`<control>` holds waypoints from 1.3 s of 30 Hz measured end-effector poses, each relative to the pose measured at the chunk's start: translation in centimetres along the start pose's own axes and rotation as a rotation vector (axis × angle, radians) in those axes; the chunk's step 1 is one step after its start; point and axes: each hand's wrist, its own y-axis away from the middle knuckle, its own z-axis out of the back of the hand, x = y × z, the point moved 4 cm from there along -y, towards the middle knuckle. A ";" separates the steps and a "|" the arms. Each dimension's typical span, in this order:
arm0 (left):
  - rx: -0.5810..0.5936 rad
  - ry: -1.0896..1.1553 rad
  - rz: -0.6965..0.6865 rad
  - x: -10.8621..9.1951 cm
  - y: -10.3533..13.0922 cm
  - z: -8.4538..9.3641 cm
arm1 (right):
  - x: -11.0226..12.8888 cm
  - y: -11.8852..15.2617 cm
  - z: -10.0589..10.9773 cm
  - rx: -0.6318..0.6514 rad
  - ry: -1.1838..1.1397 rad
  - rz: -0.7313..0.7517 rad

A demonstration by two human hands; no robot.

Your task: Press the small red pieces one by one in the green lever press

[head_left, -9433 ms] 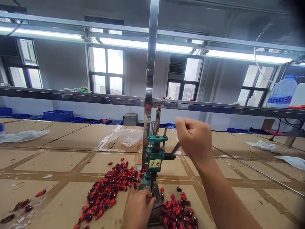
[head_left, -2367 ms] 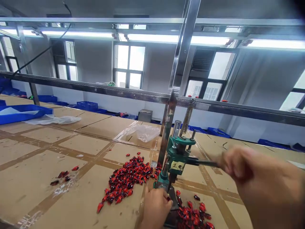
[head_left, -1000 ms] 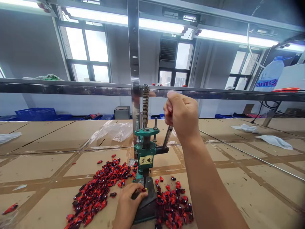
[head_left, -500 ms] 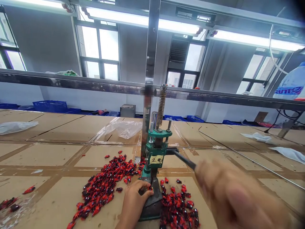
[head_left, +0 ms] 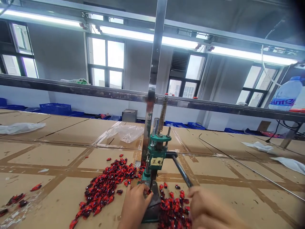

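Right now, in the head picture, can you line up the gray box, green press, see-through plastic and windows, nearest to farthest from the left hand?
From the left hand:
1. Green press: right beside it, on the right.
2. See-through plastic: farther ahead, left of the press.
3. Gray box: past the plastic.
4. Windows: farthest, way at the back.

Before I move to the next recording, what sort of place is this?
Probably a factory workshop: a green hand press stands at the work spot, heaps of small red-and-black parts lie on either side of it, and long tube lights run overhead.
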 end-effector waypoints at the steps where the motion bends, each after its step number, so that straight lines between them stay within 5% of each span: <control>1: 0.027 -0.002 0.072 -0.2 0.1 0.0 | 0.2 -2.8 0.8 -0.014 -0.041 -0.023; 4: 0.150 0.023 0.229 -1.0 1.0 -0.8 | -0.5 -10.5 1.4 -0.058 -0.134 -0.180; 7: 0.205 0.038 0.223 -1.2 2.0 -1.2 | -1.9 -14.9 0.8 -0.189 -0.237 -0.243; 14: 0.109 -0.202 0.048 5.3 0.4 5.1 | -2.7 -14.1 0.6 -0.189 -0.333 -0.241; 20: 0.314 -0.349 -0.113 8.7 -2.1 6.6 | -2.6 -13.8 0.6 -0.210 -0.373 -0.231; 24: 0.298 0.095 -0.014 7.9 -2.5 5.4 | -2.6 -13.9 0.6 -0.209 -0.332 -0.226; 27: 0.207 0.645 0.129 6.6 -2.2 2.7 | -2.6 -13.9 0.6 -0.216 -0.328 -0.226; 29: 0.134 0.794 0.160 5.7 -1.7 0.4 | -2.6 -13.8 0.6 -0.223 -0.346 -0.222; 33: -0.021 0.675 0.140 4.8 -0.9 -2.6 | -2.4 -13.8 0.5 -0.219 -0.371 -0.233; 39: -0.074 0.515 0.099 5.4 -0.7 -2.8 | -2.2 -13.7 0.6 -0.261 -0.386 -0.226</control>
